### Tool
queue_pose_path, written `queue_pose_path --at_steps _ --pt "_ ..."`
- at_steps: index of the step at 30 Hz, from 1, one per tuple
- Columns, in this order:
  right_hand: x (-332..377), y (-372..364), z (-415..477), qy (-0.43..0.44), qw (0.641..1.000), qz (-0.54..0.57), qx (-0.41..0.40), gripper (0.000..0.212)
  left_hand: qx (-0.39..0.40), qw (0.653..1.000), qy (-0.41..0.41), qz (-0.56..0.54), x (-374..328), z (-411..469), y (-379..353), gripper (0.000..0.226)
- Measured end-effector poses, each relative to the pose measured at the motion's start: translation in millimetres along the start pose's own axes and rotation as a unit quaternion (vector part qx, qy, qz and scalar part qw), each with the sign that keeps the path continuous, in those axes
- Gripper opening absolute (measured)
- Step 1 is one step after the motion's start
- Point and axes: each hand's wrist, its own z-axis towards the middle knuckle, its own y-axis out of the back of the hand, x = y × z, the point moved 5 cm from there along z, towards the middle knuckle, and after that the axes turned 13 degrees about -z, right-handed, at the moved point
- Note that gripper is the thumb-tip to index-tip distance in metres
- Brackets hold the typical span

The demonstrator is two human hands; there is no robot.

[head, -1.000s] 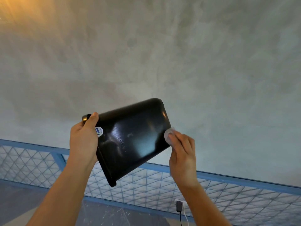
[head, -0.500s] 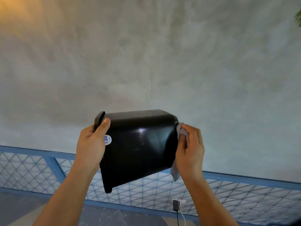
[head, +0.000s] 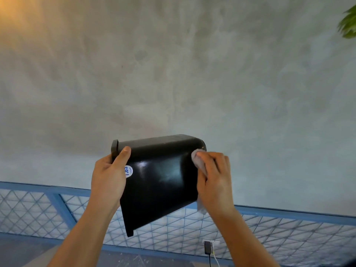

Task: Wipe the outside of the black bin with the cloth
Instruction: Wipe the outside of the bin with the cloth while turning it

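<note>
A glossy black bin (head: 159, 182) is held up in the air in front of a grey wall, lying on its side with its rim to the left and its base to the right. A round white sticker (head: 128, 170) with blue print sits on its side. My left hand (head: 108, 176) grips the rim end, thumb over the top edge. My right hand (head: 213, 178) presses a small grey cloth (head: 197, 159) against the base end of the bin; a corner of the cloth hangs below the hand.
A blue-framed lattice panel (head: 269, 230) runs along the bottom of the wall. A black plug in a white socket (head: 208, 247) with a cable sits low right of centre. Green leaves (head: 348, 22) show at the top right.
The bin has turned in my left hand, its base swinging from upper right to level. My right hand with the cloth has moved over the base corner, and now sits slightly higher on it.
</note>
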Motion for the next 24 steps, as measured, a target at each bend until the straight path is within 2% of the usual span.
queue_pose_path --at_steps 2,4,8,10,11,12,14,16,17,20,21,24 --pt "0 0 9 -0.009 1.0 -0.012 -0.015 0.025 0.009 1.0 -0.011 0.014 0 -2 -4 0.028" --pt "17 -6 0 0.04 0.999 -0.011 -0.011 0.028 0.015 0.999 -0.033 0.033 0 -6 -14 0.031" --pt "74 -22 -47 0.18 0.981 0.023 0.065 0.028 -0.007 0.995 -0.08 0.066 3 -5 -26 0.039" --pt "79 -18 -53 0.21 0.973 0.052 0.085 0.033 -0.008 0.995 -0.084 0.058 4 -4 -25 0.04" --pt "74 -11 -48 0.196 0.975 0.075 0.074 0.039 -0.007 0.995 -0.082 0.053 5 -2 -23 0.04" --pt "67 -1 -39 0.155 0.982 0.095 0.054 0.045 -0.005 0.996 -0.079 0.05 5 -2 -20 0.04" --pt "39 25 -10 -0.028 0.992 0.123 0.014 0.053 0.005 0.996 -0.075 0.05 3 -3 -15 0.036" --pt "-6 41 14 -0.234 0.96 0.157 -0.004 0.05 0.019 0.995 -0.08 0.058 2 -6 -12 0.032" --pt "-28 43 24 -0.299 0.94 0.166 0.0 0.042 0.024 0.994 -0.086 0.062 2 -8 -11 0.031" --pt "-76 37 43 -0.411 0.887 0.164 0.132 0.013 0.047 0.99 -0.114 0.073 1 -19 -14 0.03" --pt "-82 33 43 -0.431 0.865 0.166 0.194 0.012 0.058 0.987 -0.125 0.078 1 -22 -17 0.031" --pt "-79 26 38 -0.42 0.83 0.147 0.335 0.036 0.093 0.98 -0.16 0.078 1 -31 -23 0.04"
